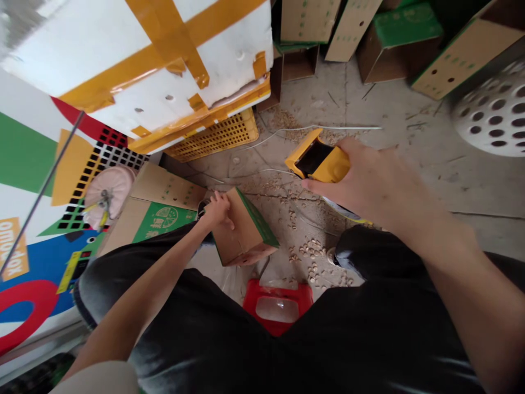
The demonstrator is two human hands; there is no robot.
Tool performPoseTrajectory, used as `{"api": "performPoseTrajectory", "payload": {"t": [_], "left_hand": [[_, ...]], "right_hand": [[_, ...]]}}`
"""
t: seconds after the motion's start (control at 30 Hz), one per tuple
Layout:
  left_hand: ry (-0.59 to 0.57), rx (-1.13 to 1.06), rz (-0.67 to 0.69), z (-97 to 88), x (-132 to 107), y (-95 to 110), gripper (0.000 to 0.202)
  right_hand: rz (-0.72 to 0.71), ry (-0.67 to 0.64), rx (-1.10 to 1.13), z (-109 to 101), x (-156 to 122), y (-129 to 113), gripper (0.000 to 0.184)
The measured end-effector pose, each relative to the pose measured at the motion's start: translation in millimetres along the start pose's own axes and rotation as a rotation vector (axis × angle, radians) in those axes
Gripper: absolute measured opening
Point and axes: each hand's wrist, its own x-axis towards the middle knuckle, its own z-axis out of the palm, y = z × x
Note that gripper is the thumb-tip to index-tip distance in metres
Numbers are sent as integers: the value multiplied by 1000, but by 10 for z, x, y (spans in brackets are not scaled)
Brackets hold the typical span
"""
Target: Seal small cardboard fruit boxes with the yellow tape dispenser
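Observation:
My left hand (219, 210) is on a small cardboard box (241, 235) with green edges, its fingers bent against the box near the far left edge. The box sits tilted between my legs, low over the floor; its underside is hidden. To the right, my right hand (361, 180) is closed around a yellow tool (334, 164) with a dark opening and a raised yellow front piece. What kind of tool it is I cannot make out. The tool is apart from the box.
Small round pieces (314, 249) litter the floor. A red stool (279, 306) shows between my legs. A taped white foam box (172, 60) sits over a yellow crate (217, 137). More cartons (400, 41) stand at the back, with a white perforated basket (494, 112) at right.

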Motion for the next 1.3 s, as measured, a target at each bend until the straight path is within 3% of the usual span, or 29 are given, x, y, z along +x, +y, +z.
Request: {"api": "performPoseTrajectory", "payload": {"t": [0.1, 0.2, 0.33, 0.47, 0.67, 0.83, 1.03, 1.13, 1.3], "left_hand": [[-88, 80, -19, 79, -24, 158, 159], [-70, 115, 4, 117, -31, 203, 159], [-2, 137, 21, 101, -52, 174, 145], [-16, 51, 7, 56, -75, 139, 115], [-6, -33, 19, 68, -65, 72, 120], [-6, -106, 6, 73, -34, -44, 105], [34, -79, -20, 0, -40, -87, 73], [54, -65, -2, 29, -23, -92, 65], [42, -100, 69, 78, 32, -153, 32]], "right_hand": [[-4, -11, 7, 0, 1, -2, 68], [-2, -12, 17, 8, -2, 1, 69], [-15, -2, 19, 9, -11, 8, 65], [-29, -7, 10, -18, -11, 2, 63], [-52, -20, 28, -30, -12, 8, 56], [-42, -35, 28, -42, -14, 10, 57], [-35, -40, 13, -27, -3, -20, 57], [-45, -36, 8, -7, 6, -19, 58], [-54, -32, 11, 5, 13, -16, 57]]}}
